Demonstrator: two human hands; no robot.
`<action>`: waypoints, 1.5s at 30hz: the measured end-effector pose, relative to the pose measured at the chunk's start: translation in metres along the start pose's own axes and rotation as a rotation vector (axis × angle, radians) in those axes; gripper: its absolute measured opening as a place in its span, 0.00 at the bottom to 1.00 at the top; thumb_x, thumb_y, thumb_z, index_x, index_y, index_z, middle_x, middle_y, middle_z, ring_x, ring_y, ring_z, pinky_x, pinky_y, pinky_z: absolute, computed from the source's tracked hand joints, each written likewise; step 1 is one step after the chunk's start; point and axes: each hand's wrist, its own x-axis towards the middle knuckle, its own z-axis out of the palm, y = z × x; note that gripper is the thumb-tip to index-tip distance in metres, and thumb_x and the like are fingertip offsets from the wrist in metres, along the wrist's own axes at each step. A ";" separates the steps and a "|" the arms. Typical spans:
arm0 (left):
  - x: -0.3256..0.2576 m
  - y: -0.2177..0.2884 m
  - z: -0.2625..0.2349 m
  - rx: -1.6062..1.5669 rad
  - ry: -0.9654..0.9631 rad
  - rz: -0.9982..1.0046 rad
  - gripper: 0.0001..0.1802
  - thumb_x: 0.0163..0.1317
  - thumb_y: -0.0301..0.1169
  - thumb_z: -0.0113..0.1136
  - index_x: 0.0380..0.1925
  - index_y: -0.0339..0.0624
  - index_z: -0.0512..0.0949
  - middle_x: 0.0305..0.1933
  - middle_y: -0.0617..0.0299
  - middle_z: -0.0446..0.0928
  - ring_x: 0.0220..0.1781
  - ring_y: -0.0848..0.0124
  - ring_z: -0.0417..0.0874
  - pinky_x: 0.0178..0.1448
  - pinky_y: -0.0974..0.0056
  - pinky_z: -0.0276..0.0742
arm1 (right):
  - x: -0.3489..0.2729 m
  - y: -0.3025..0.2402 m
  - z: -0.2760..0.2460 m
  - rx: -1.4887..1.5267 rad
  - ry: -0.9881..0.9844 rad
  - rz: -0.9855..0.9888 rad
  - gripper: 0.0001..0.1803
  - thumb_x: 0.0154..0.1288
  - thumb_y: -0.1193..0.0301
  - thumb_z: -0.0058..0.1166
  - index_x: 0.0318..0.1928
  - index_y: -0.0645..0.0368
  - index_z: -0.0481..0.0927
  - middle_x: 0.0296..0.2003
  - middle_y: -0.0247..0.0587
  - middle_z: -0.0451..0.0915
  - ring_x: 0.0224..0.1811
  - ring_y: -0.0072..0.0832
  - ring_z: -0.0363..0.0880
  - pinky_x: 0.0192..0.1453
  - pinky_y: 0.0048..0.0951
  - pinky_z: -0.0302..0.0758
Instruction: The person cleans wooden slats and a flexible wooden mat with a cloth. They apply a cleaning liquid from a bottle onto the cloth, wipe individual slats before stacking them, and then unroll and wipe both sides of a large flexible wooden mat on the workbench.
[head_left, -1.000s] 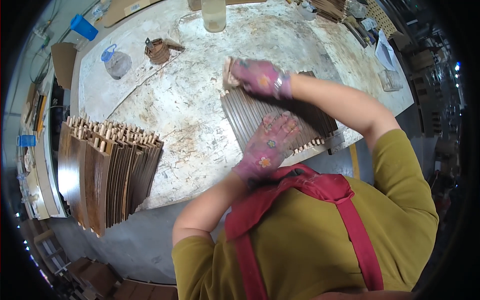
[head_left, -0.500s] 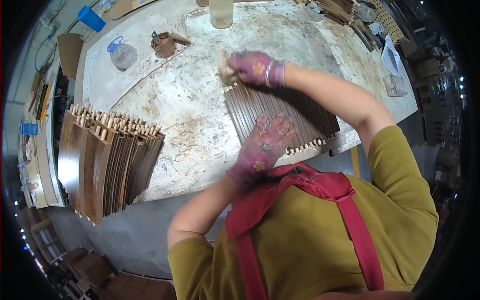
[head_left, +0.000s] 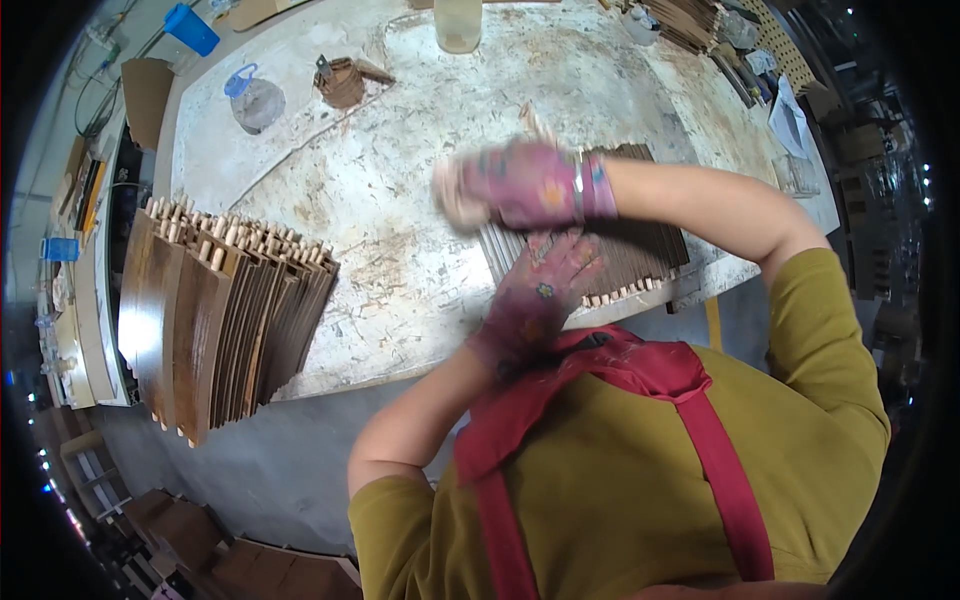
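Note:
A row of dark brown wooden slats [head_left: 640, 252], with pale dowel pegs at their ends, lies side by side on the worktable [head_left: 390, 330] in front of me. My left hand [head_left: 540, 285], in a pink flowered glove, rests with fingers outstretched on the row's left part. Above the slats my right hand [head_left: 535, 188], gloved alike and smeared by motion, grips a beige rag [head_left: 458, 197] that sticks out past its fingers to the left. My right hand and forearm hide much of the row's middle.
At the table's left edge stands a stack of pegged brown slats [head_left: 250, 310]. Farther back are a clear jug with a blue lid [head_left: 256, 103], a brown tub [head_left: 340, 84] and a translucent container [head_left: 458, 28]. More slats [head_left: 685, 22] lie back right.
My right hand with the rag has come nearer to me from the row's far end, close to my left hand. The left hand stays on the slats.

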 end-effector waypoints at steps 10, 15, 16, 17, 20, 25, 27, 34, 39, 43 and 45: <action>0.007 -0.009 -0.006 -0.057 0.021 0.045 0.24 0.60 0.35 0.54 0.58 0.45 0.74 0.62 0.53 0.72 0.69 0.56 0.67 0.73 0.49 0.57 | 0.017 0.064 -0.036 0.241 0.150 0.590 0.17 0.69 0.56 0.50 0.49 0.53 0.76 0.40 0.38 0.80 0.42 0.32 0.79 0.47 0.35 0.78; 0.046 -0.067 -0.066 -0.242 0.224 -0.195 0.13 0.66 0.32 0.52 0.46 0.38 0.78 0.52 0.49 0.78 0.59 0.54 0.76 0.67 0.57 0.68 | -0.090 0.069 -0.085 1.126 0.592 0.428 0.21 0.73 0.64 0.47 0.59 0.65 0.72 0.50 0.46 0.81 0.48 0.39 0.83 0.54 0.38 0.80; 0.046 -0.093 -0.056 -0.184 0.346 -0.213 0.16 0.70 0.34 0.51 0.52 0.40 0.78 0.56 0.48 0.77 0.62 0.54 0.74 0.68 0.57 0.67 | -0.105 0.063 -0.089 0.666 0.641 0.442 0.20 0.71 0.62 0.49 0.56 0.62 0.74 0.46 0.46 0.81 0.47 0.38 0.82 0.52 0.38 0.78; 0.050 -0.115 -0.052 -0.144 0.274 -0.232 0.18 0.69 0.34 0.52 0.57 0.42 0.76 0.59 0.47 0.76 0.62 0.53 0.75 0.68 0.59 0.68 | -0.115 0.057 -0.091 0.207 0.666 0.432 0.20 0.68 0.59 0.51 0.53 0.58 0.76 0.42 0.46 0.81 0.45 0.37 0.81 0.50 0.37 0.76; 0.055 -0.137 -0.028 -0.401 -0.027 -0.523 0.21 0.65 0.37 0.58 0.57 0.43 0.75 0.56 0.47 0.78 0.58 0.54 0.78 0.63 0.61 0.71 | -0.088 0.030 -0.047 -0.026 0.453 0.469 0.20 0.65 0.57 0.54 0.49 0.56 0.74 0.38 0.49 0.79 0.40 0.45 0.80 0.45 0.42 0.77; 0.065 -0.136 -0.022 -0.382 -0.192 -0.537 0.26 0.67 0.47 0.53 0.60 0.47 0.74 0.60 0.50 0.75 0.61 0.56 0.76 0.63 0.62 0.71 | -0.089 -0.024 0.032 -0.049 0.255 0.315 0.23 0.54 0.69 0.59 0.53 0.52 0.75 0.50 0.46 0.74 0.52 0.42 0.77 0.50 0.44 0.76; 0.062 -0.141 -0.016 -0.439 -0.112 -0.529 0.26 0.70 0.50 0.49 0.60 0.47 0.74 0.61 0.51 0.74 0.61 0.56 0.76 0.63 0.63 0.70 | -0.112 -0.050 0.030 -0.012 0.118 0.156 0.23 0.54 0.70 0.58 0.53 0.49 0.75 0.50 0.46 0.75 0.51 0.41 0.78 0.49 0.44 0.76; 0.066 -0.141 -0.010 -0.349 -0.142 -0.522 0.24 0.72 0.48 0.48 0.60 0.46 0.75 0.59 0.51 0.76 0.59 0.57 0.78 0.63 0.62 0.70 | -0.080 0.013 0.044 0.014 0.362 0.409 0.18 0.56 0.72 0.54 0.49 0.55 0.74 0.44 0.51 0.77 0.44 0.46 0.80 0.45 0.46 0.77; 0.062 -0.132 -0.022 -0.459 -0.075 -0.545 0.22 0.72 0.44 0.47 0.58 0.45 0.75 0.61 0.51 0.75 0.61 0.57 0.76 0.64 0.62 0.70 | -0.111 -0.042 0.052 0.033 0.375 0.208 0.18 0.57 0.70 0.51 0.50 0.56 0.75 0.43 0.51 0.78 0.43 0.46 0.80 0.46 0.47 0.76; 0.061 -0.131 -0.022 0.064 0.075 -0.277 0.20 0.71 0.42 0.48 0.56 0.47 0.77 0.58 0.53 0.76 0.60 0.57 0.75 0.63 0.56 0.70 | -0.157 -0.043 0.019 0.561 -0.121 0.304 0.12 0.69 0.62 0.47 0.49 0.51 0.76 0.44 0.45 0.80 0.46 0.40 0.81 0.51 0.41 0.75; 0.074 -0.080 -0.038 0.282 0.267 -0.027 0.15 0.65 0.33 0.55 0.51 0.42 0.78 0.49 0.50 0.78 0.53 0.51 0.77 0.60 0.55 0.72 | -0.177 -0.025 -0.028 0.820 0.299 0.427 0.21 0.74 0.52 0.43 0.47 0.56 0.78 0.42 0.43 0.80 0.47 0.33 0.80 0.54 0.35 0.74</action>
